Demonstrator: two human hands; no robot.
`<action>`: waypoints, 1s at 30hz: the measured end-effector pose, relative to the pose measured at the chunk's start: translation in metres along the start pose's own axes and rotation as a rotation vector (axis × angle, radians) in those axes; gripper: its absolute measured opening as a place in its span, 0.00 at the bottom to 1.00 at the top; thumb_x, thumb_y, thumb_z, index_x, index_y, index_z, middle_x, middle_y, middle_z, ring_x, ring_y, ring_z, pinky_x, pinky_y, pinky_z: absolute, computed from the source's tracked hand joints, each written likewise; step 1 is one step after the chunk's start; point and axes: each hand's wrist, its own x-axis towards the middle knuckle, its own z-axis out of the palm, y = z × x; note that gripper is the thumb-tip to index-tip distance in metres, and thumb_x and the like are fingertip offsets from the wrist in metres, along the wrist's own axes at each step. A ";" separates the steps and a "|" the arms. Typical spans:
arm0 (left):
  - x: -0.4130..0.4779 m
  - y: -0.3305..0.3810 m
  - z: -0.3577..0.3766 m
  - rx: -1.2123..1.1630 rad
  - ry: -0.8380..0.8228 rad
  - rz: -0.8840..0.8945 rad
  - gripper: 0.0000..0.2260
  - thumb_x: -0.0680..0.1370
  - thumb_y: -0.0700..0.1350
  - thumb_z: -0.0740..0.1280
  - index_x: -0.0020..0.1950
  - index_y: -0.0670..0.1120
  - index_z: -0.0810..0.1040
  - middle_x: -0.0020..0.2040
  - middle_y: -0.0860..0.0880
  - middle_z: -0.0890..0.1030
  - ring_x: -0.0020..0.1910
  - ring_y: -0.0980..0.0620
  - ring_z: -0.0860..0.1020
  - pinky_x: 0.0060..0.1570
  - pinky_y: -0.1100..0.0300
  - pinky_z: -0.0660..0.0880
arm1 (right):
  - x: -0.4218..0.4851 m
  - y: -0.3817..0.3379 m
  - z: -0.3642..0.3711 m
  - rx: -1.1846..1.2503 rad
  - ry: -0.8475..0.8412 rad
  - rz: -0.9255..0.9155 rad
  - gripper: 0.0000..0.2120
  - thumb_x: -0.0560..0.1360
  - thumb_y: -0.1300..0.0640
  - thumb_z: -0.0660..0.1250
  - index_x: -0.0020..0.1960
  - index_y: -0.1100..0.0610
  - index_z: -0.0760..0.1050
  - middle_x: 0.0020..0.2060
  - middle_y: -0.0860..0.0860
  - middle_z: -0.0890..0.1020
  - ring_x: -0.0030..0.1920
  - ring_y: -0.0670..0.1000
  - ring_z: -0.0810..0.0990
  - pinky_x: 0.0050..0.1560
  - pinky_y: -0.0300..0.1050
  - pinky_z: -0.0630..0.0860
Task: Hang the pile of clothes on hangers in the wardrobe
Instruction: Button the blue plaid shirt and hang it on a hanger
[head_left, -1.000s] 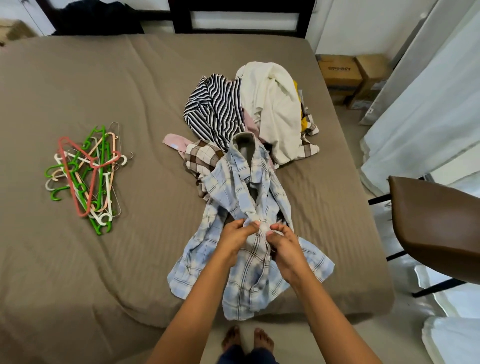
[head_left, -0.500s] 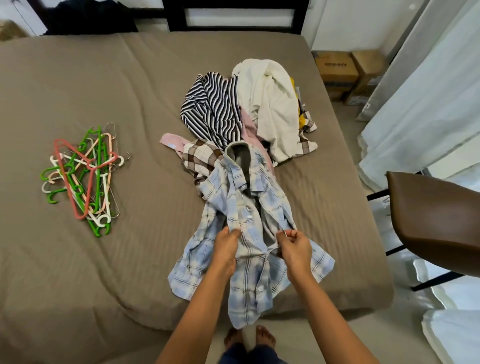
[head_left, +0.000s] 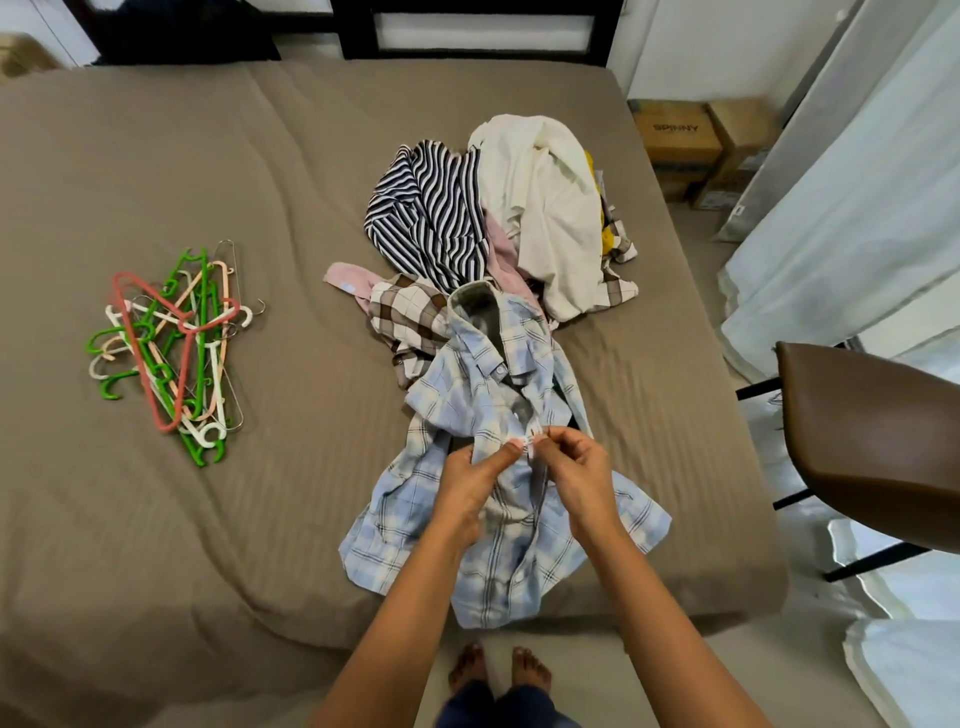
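While both hands (head_left: 524, 475) pinch its placket, the plaid shirt (head_left: 498, 525) lies flat.

The taupe-brown covered bed (head_left: 208, 545) shows a lightly creased, ribbed surface. On its left half lies a tangled heap of plastic and wire hangers (head_left: 171, 348) in green, red, peach and white, flat and well apart from the garments. Right of centre sits a pile of clothes: a navy-and-white striped top (head_left: 431, 208), a cream garment (head_left: 545, 208) touching it, a brown-checked shirt (head_left: 405, 317) and a pink item (head_left: 345, 275) partly beneath. A light-blue plaid shirt (head_left: 511, 551) lies spread from the pile to the near edge, hem overhanging.
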 end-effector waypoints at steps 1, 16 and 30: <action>0.001 -0.002 -0.001 0.008 -0.010 0.015 0.08 0.72 0.42 0.73 0.50 0.43 0.82 0.46 0.46 0.85 0.48 0.49 0.83 0.53 0.52 0.77 | 0.000 0.001 -0.001 -0.072 -0.008 -0.064 0.06 0.75 0.64 0.67 0.41 0.56 0.79 0.35 0.52 0.81 0.37 0.49 0.79 0.42 0.41 0.76; -0.001 -0.002 0.001 0.219 0.082 0.129 0.06 0.70 0.43 0.75 0.42 0.42 0.83 0.38 0.47 0.85 0.37 0.52 0.83 0.37 0.61 0.77 | -0.005 0.000 -0.014 -0.217 -0.078 -0.128 0.04 0.72 0.66 0.71 0.44 0.60 0.82 0.39 0.54 0.84 0.42 0.51 0.83 0.45 0.38 0.78; 0.002 0.000 0.005 0.492 0.184 0.202 0.16 0.65 0.50 0.76 0.31 0.40 0.74 0.27 0.46 0.74 0.27 0.50 0.70 0.29 0.56 0.66 | -0.017 0.006 -0.012 -0.064 0.019 -0.039 0.03 0.72 0.64 0.70 0.45 0.62 0.82 0.34 0.55 0.84 0.33 0.49 0.83 0.33 0.37 0.75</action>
